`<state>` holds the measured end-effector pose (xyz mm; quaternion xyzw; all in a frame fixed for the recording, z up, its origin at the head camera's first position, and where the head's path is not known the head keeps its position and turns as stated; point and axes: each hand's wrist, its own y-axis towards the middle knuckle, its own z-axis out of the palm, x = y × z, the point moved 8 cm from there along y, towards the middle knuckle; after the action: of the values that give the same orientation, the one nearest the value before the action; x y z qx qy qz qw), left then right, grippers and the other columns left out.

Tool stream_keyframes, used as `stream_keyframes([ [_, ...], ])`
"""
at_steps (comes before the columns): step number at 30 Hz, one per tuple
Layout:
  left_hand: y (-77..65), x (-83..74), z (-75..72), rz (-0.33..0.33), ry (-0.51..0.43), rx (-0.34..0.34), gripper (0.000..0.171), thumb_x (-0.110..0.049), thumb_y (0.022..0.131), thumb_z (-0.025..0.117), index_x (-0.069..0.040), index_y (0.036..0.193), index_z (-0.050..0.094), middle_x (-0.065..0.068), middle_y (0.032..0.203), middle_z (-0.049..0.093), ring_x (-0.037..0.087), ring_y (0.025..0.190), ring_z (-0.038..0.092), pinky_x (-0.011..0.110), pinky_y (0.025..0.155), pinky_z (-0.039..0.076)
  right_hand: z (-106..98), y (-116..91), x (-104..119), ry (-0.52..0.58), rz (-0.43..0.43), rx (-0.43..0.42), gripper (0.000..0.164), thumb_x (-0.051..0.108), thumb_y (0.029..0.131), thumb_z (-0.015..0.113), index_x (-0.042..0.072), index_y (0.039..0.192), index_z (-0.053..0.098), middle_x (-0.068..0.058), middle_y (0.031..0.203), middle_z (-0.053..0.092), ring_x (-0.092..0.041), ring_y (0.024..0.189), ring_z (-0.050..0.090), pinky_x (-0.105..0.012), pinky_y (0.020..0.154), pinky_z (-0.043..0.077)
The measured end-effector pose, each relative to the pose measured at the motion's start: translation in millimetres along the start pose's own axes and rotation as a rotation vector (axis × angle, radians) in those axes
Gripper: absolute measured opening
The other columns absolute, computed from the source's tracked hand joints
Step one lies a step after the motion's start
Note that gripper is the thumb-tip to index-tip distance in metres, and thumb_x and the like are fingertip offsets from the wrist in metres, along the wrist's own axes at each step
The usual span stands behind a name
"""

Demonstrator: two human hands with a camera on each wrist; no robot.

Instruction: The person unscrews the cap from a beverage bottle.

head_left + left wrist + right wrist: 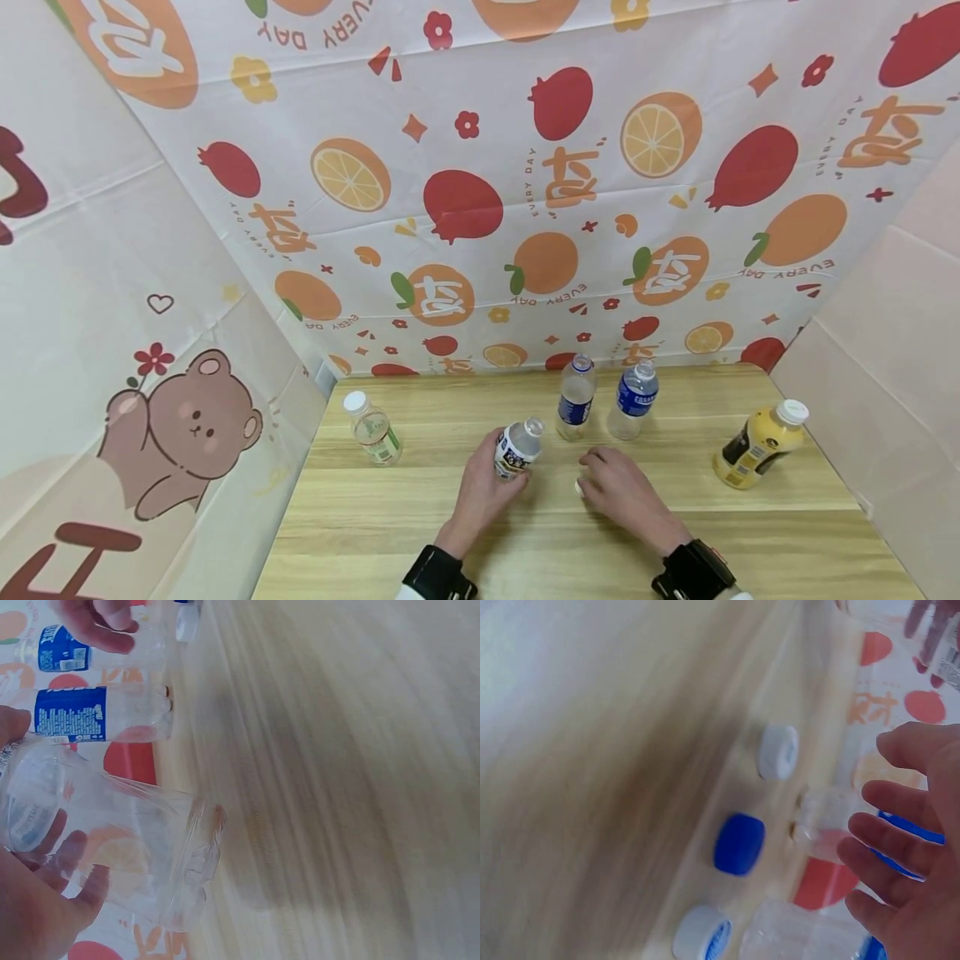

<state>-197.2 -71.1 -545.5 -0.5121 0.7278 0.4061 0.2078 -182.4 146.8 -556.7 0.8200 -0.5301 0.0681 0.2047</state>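
My left hand [480,487] grips a clear plastic bottle [517,452] with a black-and-white label, its fingers curled around it. That bottle leans a little to the right, and its mouth has no cap. Whether its base touches the table cannot be told. To the right, my right hand [618,492] holds nothing; its fingers are spread and loosely bent in the right wrist view. Beside it on the table lie a white cap [778,752], a blue cap [739,844] and another white cap [702,932]. In the head view the hand hides most of these caps.
Behind the hands stand two clear bottles with blue labels, a left one [576,400] and a right one [633,402]. A white-capped clear bottle [373,429] is at the left, a yellow bottle [759,446] at the right. Fruit-printed cloth [465,333] hangs along the table's back edge.
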Motion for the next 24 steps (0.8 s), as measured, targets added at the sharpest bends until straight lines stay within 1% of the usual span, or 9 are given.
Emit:
stream_keyframes([
  [2,3.5,1.5,-0.5,-0.018,-0.023,-0.012,0.073,-0.020,0.074,0.090,-0.004,0.136,0.054,0.011,0.119,0.069,0.026,0.102,0.068,0.043,0.087,0.059,-9.0,-1.9,-0.6,-0.009,-0.006,-0.046,0.026,0.017,0.086,0.082,0.004,0.107,0.074,-0.007,0.109,0.068,-0.026,0.102,0.065,-0.046,0.090,0.056],
  [5,9.0,4.1,-0.1,-0.066,-0.076,-0.021,0.074,-0.020,0.076,0.089,-0.004,0.138,0.052,0.012,0.122,0.068,0.028,0.105,0.068,0.046,0.090,0.058,-19.9,-5.9,-2.5,-0.022,-0.030,-0.109,0.027,0.016,0.085,0.083,0.003,0.107,0.074,-0.010,0.112,0.068,-0.030,0.106,0.065,-0.050,0.094,0.054],
  [8,14.9,7.2,1.4,-0.106,-0.122,-0.033,0.074,-0.020,0.078,0.087,-0.005,0.140,0.050,0.013,0.123,0.067,0.029,0.106,0.067,0.048,0.090,0.057,-27.2,-10.4,-5.1,-0.034,-0.048,-0.149,0.027,0.016,0.084,0.084,0.002,0.106,0.074,-0.011,0.110,0.069,-0.031,0.106,0.065,-0.052,0.095,0.053],
  [11,20.2,10.3,3.6,-0.129,-0.156,-0.047,0.074,-0.021,0.079,0.086,-0.007,0.141,0.048,0.013,0.124,0.067,0.030,0.107,0.067,0.048,0.091,0.057,-30.2,-14.8,-9.3,-0.037,-0.039,-0.156,0.027,0.015,0.083,0.084,0.002,0.105,0.074,-0.011,0.109,0.068,-0.031,0.105,0.065,-0.052,0.093,0.054],
  [14,25.5,14.5,5.8,-0.152,-0.197,-0.060,0.075,-0.023,0.080,0.085,-0.008,0.142,0.045,0.013,0.125,0.067,0.030,0.110,0.066,0.049,0.094,0.055,-30.4,-18.2,-14.5,-0.042,-0.006,-0.145,0.027,0.015,0.083,0.085,0.003,0.104,0.075,-0.011,0.109,0.069,-0.030,0.104,0.065,-0.051,0.093,0.054],
  [17,30.8,19.4,6.3,-0.173,-0.235,-0.075,0.075,-0.023,0.080,0.086,-0.010,0.141,0.043,0.016,0.125,0.067,0.030,0.111,0.066,0.051,0.096,0.054,-30.4,-20.4,-16.6,-0.043,0.008,-0.144,0.025,0.015,0.083,0.085,0.004,0.103,0.075,-0.010,0.108,0.069,-0.029,0.103,0.066,-0.050,0.092,0.055],
  [19,34.5,22.5,5.7,-0.182,-0.247,-0.080,0.075,-0.024,0.080,0.086,-0.010,0.140,0.042,0.019,0.125,0.067,0.031,0.111,0.066,0.052,0.096,0.054,-30.7,-21.5,-16.1,-0.039,0.004,-0.151,0.024,0.015,0.083,0.085,0.004,0.102,0.075,-0.009,0.107,0.069,-0.029,0.101,0.066,-0.051,0.090,0.056],
  [24,44.9,27.7,2.1,-0.184,-0.228,-0.076,0.080,-0.029,0.079,0.090,-0.008,0.140,0.042,0.019,0.125,0.067,0.034,0.111,0.066,0.054,0.096,0.054,-30.9,-23.7,-13.8,-0.028,0.003,-0.167,0.022,0.014,0.083,0.084,0.004,0.101,0.076,-0.009,0.104,0.070,-0.029,0.098,0.067,-0.050,0.085,0.057],
])
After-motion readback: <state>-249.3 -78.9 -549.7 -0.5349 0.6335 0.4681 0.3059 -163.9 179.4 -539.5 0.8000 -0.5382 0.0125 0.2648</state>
